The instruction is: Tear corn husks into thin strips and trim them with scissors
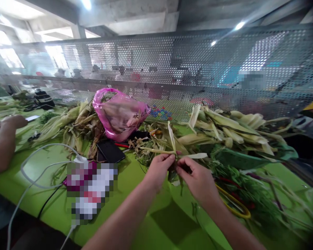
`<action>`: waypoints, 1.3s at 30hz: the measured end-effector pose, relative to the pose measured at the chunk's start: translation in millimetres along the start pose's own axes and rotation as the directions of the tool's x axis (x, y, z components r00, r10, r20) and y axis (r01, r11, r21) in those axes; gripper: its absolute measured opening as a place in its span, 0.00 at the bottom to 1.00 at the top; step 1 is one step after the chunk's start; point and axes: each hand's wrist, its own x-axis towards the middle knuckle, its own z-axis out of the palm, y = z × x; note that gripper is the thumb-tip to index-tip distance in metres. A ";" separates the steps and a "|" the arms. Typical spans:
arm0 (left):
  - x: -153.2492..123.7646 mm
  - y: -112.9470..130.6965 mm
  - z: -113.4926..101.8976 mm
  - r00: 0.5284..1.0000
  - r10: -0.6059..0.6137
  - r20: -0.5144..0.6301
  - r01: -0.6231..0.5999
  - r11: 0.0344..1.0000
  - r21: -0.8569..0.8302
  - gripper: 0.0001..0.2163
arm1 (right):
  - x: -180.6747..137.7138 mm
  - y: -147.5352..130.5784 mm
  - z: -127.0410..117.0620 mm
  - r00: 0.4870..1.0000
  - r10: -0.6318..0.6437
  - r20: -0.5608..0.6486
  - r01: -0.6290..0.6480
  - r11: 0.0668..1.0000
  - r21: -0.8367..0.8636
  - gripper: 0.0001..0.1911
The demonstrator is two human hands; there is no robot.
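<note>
Pale strips of corn husk point(172, 139) spread out from between my hands, above the middle of the green table. My left hand point(158, 170) pinches the strips from the left, thumb on top. From the right, my right hand point(197, 173) closes its fingertips on the same husk piece, just below where the strips meet. The fingers partly hide that joint, and a darker stem-like bit hangs beneath it. Behind my hands lies a heap of dried leafy scraps point(146, 149). A larger pile of corn husks point(232, 130) rests in a green basket point(245, 160) to the right.
A pink plastic bag point(112, 119) stands at the back, before a perforated metal screen point(156, 62). A black phone point(111, 151), a purple item point(79, 175) and white cables point(23, 170) lie left. Green sprigs point(250, 189) are right. Another person's arm point(5, 142) rests far left.
</note>
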 end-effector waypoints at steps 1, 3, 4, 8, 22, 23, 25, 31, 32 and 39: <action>0.5 1.8 -1.4 1.000 0.013 -0.003 -0.013 0.999 0.046 0.17 | 0.2 1.0 -1.7 1.000 -0.003 0.013 0.003 1.000 0.031 0.10; 1.0 5.4 -3.8 1.000 0.021 -0.005 -0.020 0.994 0.109 0.19 | 0.8 2.6 -5.0 1.000 -0.022 0.019 0.021 0.999 0.029 0.10; 1.0 7.0 -4.7 1.000 0.017 -0.004 -0.016 0.992 0.123 0.19 | 1.2 3.2 -6.6 0.999 -0.036 0.019 0.036 0.999 0.007 0.09; -0.3 10.7 -6.2 1.000 -0.012 -0.008 0.013 0.993 0.120 0.21 | 3.7 4.6 -11.9 0.995 -0.091 0.029 0.093 0.993 -0.078 0.08; -2.4 13.1 -2.6 0.991 -0.098 -0.090 0.089 0.990 -0.107 0.18 | 5.8 0.4 -13.9 0.989 -0.071 0.133 0.071 0.997 -0.002 0.09; -2.4 14.1 -2.9 0.993 -0.085 -0.079 0.077 0.992 -0.098 0.18 | 6.8 2.8 -12.4 0.989 -0.027 0.145 0.014 0.996 0.090 0.09; -2.7 16.1 -3.6 0.997 -0.057 -0.042 0.054 0.995 -0.080 0.19 | 9.0 6.9 -9.6 0.981 0.044 0.189 -0.102 0.945 0.311 0.12; -4.8 18.0 -4.0 0.998 0.055 0.025 -0.057 0.996 0.073 0.18 | 8.8 7.3 -11.8 0.990 0.057 0.127 -0.096 0.941 0.325 0.15; -4.6 17.2 -4.0 0.997 0.080 0.016 -0.081 0.993 0.088 0.16 | 7.5 6.2 -12.8 0.995 0.027 0.098 -0.051 0.967 0.250 0.13; -1.9 11.6 -2.8 0.993 0.101 -0.068 -0.096 0.993 0.073 0.11 | -0.2 -1.2 -12.1 0.982 -0.177 0.071 0.187 0.963 -0.193 0.10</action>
